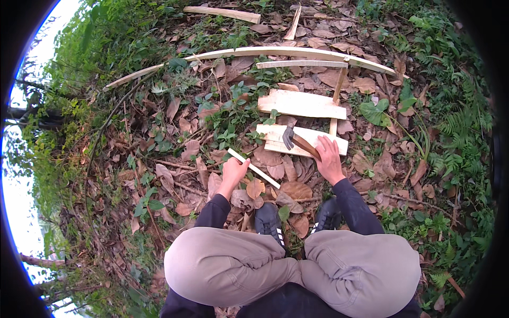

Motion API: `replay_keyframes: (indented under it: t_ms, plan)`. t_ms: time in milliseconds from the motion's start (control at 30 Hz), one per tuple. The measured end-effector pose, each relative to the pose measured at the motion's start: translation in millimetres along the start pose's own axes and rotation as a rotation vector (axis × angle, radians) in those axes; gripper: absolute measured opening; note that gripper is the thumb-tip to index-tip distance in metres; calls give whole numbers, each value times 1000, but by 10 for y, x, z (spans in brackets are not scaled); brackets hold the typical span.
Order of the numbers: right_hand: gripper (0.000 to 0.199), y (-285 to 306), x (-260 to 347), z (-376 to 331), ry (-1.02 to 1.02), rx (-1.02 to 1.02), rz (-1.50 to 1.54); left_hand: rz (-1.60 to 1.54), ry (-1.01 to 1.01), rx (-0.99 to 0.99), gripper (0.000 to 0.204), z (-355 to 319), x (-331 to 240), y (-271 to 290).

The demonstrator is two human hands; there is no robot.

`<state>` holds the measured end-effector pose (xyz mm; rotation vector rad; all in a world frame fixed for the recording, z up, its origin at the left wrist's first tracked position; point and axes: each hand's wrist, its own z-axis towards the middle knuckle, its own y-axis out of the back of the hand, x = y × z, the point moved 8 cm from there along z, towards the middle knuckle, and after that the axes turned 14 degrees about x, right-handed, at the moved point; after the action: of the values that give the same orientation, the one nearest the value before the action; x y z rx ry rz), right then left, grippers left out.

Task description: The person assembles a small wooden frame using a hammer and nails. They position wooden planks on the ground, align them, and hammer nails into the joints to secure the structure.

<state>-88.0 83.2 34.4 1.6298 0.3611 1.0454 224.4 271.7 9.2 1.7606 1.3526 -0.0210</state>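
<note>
My left hand [235,170] is closed around a short pale wooden strip [261,174], which slants down to the right over the leaves. My right hand [329,160] grips the wooden handle of a hammer [306,145]. The dark hammer head lies over the lower pale board [331,142], and my right fingers reach that board's near edge. Beyond it lies a second, wider board [302,104], roughly parallel. A narrow wooden piece [339,86] runs past the right ends of both boards, up to a thin slat [302,64].
A long pale strip [260,51] lies across the ground beyond the boards. Farther off are a loose wood piece [222,12] and a split stick [293,24]. Brown leaves and green plants cover the ground. My dark shoes [269,221] are close below the work.
</note>
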Motion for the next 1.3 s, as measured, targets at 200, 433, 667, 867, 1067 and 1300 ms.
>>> replay_keyframes:
  t_ms: [200, 433, 667, 867, 1067, 1300]
  plan:
    - [30, 28, -146, -113, 65, 60, 0, -471, 95, 188, 29, 166, 87, -58]
    - [32, 14, -143, -126, 61, 75, 11, -502, -270, 96, 43, 163, -351, -86]
    - [38, 49, -127, -118, 58, 58, 40, -440, -241, 133, 50, 201, -346, -126]
    - [39, 25, -137, -126, 46, 86, 18, -532, -191, 150, 51, 191, -285, -147]
    - [43, 59, -215, -165, 41, 65, 6, -502, -90, 224, 49, 197, -307, -284]
    - [45, 28, -141, -119, 54, 50, -27, -324, -199, 176, 40, 301, -129, -312]
